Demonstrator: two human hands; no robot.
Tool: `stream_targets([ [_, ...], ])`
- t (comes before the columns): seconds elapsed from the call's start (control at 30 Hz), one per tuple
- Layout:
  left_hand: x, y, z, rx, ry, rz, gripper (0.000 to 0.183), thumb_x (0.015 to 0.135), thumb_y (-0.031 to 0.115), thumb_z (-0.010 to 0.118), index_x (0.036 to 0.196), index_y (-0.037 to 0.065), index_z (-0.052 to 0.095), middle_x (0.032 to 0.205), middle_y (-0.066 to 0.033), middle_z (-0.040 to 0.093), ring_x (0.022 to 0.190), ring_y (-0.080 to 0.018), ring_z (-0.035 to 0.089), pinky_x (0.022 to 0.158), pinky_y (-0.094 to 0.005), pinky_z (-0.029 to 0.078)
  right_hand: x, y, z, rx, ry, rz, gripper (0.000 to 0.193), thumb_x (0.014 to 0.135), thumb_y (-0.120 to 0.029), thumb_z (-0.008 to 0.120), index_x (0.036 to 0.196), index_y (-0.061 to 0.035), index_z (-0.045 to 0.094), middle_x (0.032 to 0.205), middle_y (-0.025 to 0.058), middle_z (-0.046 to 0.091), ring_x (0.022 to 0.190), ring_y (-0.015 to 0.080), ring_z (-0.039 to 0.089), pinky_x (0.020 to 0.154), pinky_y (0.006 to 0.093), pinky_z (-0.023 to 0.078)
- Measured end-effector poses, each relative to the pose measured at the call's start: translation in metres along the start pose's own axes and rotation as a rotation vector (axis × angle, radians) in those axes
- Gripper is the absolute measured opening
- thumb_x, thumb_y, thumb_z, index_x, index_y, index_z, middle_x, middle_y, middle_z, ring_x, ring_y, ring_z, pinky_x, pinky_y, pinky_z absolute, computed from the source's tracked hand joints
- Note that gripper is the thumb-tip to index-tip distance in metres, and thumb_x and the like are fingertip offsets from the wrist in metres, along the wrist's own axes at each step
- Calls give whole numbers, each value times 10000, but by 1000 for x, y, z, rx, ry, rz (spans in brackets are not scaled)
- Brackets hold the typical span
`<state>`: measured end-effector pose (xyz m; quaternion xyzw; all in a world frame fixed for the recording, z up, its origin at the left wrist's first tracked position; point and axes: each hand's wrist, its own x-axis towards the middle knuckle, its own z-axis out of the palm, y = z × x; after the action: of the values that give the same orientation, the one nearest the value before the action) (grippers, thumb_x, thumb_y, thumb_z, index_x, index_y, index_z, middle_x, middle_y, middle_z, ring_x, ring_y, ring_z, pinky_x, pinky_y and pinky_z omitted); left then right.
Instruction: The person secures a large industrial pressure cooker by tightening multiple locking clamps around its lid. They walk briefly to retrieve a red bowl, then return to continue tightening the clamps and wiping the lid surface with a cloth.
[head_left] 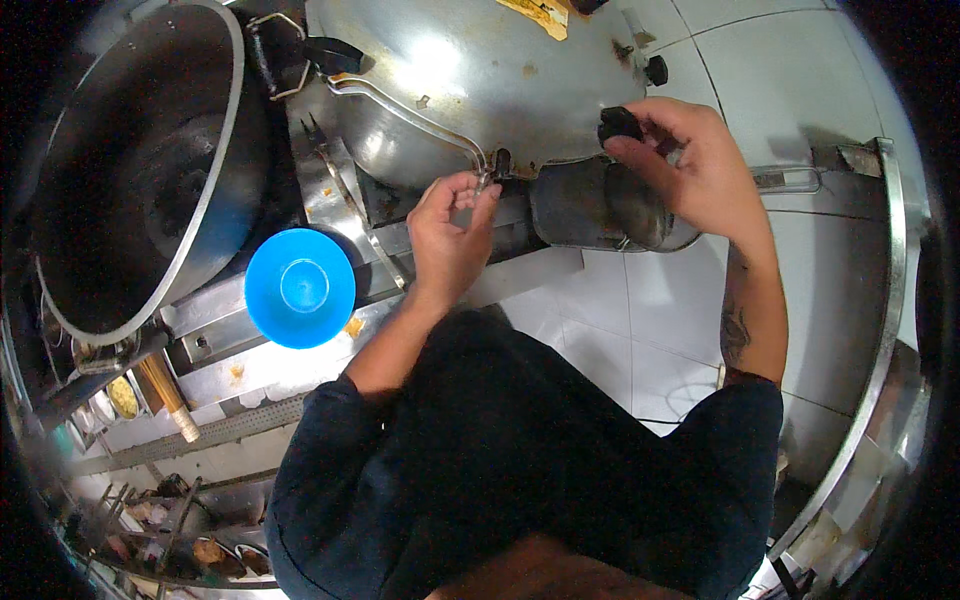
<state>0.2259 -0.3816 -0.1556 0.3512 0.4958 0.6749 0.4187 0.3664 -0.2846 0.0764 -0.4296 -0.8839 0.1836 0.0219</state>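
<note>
My left hand (452, 230) is closed in a pinch at the near end of a bent metal rod (420, 118); a small dark piece (503, 160) sits just past the fingertips. At its far end the rod meets a black grip (333, 54). Further right, my right hand (690, 160) has its fingers closed round a black knob-like piece (618, 124), whose exact kind I cannot make out. Behind both hands stands a large shiny metal vessel (540, 90). Partly below my right hand is a dark metal pot (572, 205).
A big dark pot (232, 140) stands tilted at the left. Near it a blue bowl (262, 288) rests on the steel counter, beside a long two-pronged fork (350, 200). Lower left lies a bamboo brush (172, 402). White tiles (770, 70) and a metal rail (893, 270) are at the right.
</note>
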Motion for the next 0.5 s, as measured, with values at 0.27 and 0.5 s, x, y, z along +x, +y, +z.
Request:
stream_targets([
  [0.27,5,1,-2,-164,6,156,220,782,-18,752,972,-56,649,983,-109,655,788,-128,645,772,-273,553,15,21,28,51,-12,-122,129,856,-104,707,912,-20,629,653,-27,443,607,77,385,543,253,352],
  [0.5,29,9,-1,-70,67,-55,267,722,-61,793,907,-13,606,819,-62,657,681,-129,636,679,-254,556,24,28,45,44,-78,-118,140,879,-128,689,916,-8,625,662,-51,435,615,58,369,534,240,337],
])
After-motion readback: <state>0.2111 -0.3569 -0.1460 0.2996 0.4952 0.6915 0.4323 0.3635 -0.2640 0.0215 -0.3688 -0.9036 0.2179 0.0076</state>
